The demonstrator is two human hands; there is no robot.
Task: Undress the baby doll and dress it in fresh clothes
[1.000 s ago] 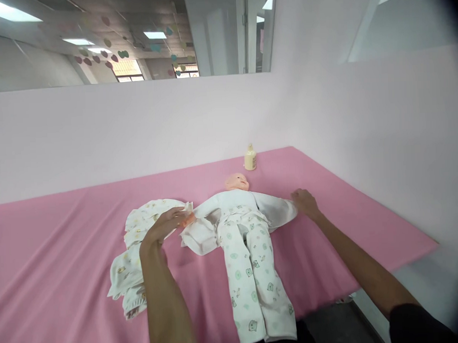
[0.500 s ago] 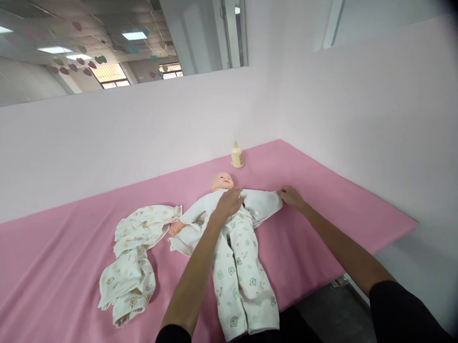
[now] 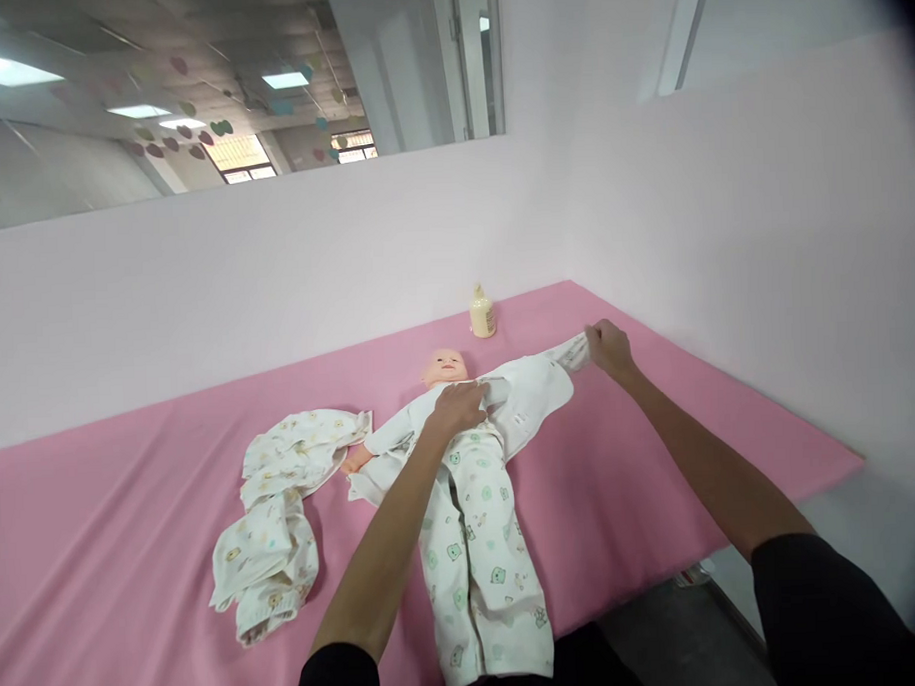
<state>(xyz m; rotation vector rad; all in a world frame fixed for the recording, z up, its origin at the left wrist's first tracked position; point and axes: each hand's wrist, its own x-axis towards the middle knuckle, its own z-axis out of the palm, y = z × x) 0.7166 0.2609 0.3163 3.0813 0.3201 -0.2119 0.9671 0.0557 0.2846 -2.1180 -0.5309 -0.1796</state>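
Note:
A baby doll (image 3: 444, 365) lies on its back, wearing a white shirt (image 3: 530, 390) and white trousers (image 3: 502, 552) with green animal prints. My right hand (image 3: 610, 348) is closed on the end of the shirt's sleeve at the right and holds it stretched out, away from the doll. On the doll's chest, my left hand (image 3: 460, 407) is bent over the shirt near the shoulder, its fingertips gripping the cloth there. The doll's arm on that side is hidden under the shirt. Its other arm lies out to the left, with the small hand (image 3: 356, 459) showing at the cuff.
Crumpled white patterned baby clothes (image 3: 283, 499) lie left of the doll. A cream pump bottle (image 3: 483, 314) stands behind its head, near the wall. The pink-covered table (image 3: 157, 554) meets walls at the back and right. A mirror (image 3: 231, 91) hangs above.
My right hand has moved outward to the right and up, pulling the sleeve out long. The shirt's side has shifted with it. My left hand has stayed on the doll's chest.

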